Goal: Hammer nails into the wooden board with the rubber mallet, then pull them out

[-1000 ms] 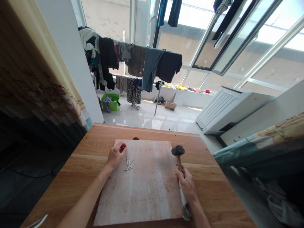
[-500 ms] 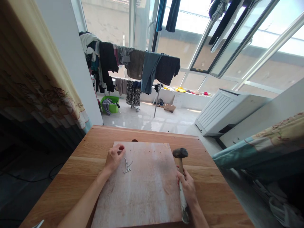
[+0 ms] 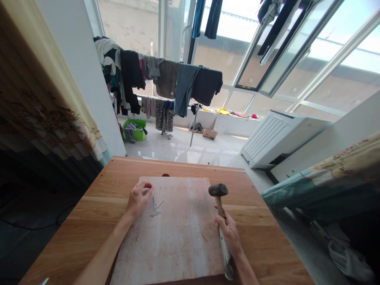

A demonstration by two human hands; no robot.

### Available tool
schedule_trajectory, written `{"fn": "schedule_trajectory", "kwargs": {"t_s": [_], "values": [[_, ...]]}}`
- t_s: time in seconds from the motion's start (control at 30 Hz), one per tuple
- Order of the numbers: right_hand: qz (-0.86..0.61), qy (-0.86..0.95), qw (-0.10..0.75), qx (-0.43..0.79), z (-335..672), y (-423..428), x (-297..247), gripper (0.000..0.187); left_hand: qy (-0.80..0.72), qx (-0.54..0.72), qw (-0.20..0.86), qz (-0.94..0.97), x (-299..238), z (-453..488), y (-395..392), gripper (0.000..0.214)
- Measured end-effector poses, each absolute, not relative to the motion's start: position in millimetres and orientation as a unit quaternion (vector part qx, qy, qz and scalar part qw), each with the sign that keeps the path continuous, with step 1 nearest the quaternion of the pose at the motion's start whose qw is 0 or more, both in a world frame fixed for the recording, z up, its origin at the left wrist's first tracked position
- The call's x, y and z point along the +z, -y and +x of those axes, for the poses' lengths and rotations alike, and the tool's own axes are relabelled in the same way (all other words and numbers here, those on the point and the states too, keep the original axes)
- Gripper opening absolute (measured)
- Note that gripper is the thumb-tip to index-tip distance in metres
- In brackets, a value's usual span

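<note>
A worn, pale wooden board (image 3: 175, 233) lies flat before me, with a row of small dark dots along its far edge. Over its far left corner my left hand (image 3: 139, 200) is closed in a pinch, fingertips at the left end of the dots; whatever they hold is too small to make out. Several silver nails (image 3: 156, 208) lie loose in a small pile just right of that hand. My right hand (image 3: 230, 231) is wrapped round the handle of a hammer (image 3: 218, 190) with a dark, blunt head, held at the board's right edge.
Under the board is a wooden table (image 3: 261, 245) with a dark round hole (image 3: 165, 175) near its far edge. Beyond stand a laundry-laden drying rack (image 3: 191, 134), a green basket (image 3: 139, 135) and a white cabinet (image 3: 267, 138). Curtains (image 3: 50, 87) hang on both sides.
The hammer head has shifted slightly left, towards the board's far right corner. My left hand keeps its pinch at the same spot; the whole view has moved a little.
</note>
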State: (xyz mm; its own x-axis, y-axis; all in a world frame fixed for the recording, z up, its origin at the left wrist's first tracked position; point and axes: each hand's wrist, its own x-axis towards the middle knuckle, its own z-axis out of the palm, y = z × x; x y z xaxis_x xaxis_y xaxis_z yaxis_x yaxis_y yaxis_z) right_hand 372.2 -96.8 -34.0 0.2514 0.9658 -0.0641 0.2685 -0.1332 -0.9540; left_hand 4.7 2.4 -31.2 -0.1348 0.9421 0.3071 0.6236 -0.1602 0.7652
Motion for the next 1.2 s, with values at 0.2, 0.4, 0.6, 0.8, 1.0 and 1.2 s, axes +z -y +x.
{"fn": "schedule_trajectory", "kwargs": {"t_s": [0.2,0.4,0.6,0.8,1.0,1.2], "values": [[-0.638,0.491,0.446,0.391,370.2,98.0,-34.5,0.063,-0.632,0.425,0.193,0.619,-27.3,4.3,0.2,0.020],[-0.638,0.467,0.472,0.389,346.3,111.3,-30.6,0.064,-0.650,0.418,0.182,0.609,-25.4,-14.4,5.5,0.021],[-0.640,0.494,0.453,0.377,327.7,115.7,-32.1,0.055,-0.687,0.416,0.155,0.575,-26.5,-33.5,15.5,0.021],[-0.646,0.513,0.430,0.367,324.3,111.3,-34.4,0.053,-0.637,0.464,0.136,0.600,-14.9,37.4,17.1,0.014],[-0.651,0.513,0.431,0.357,323.4,111.0,-34.1,0.054,-0.554,0.434,0.279,0.653,-15.6,149.2,8.9,0.008],[-0.644,0.517,0.443,0.349,324.1,109.0,-32.4,0.050,-0.553,0.403,0.296,0.666,-35.5,175.8,-4.5,0.014]]}}
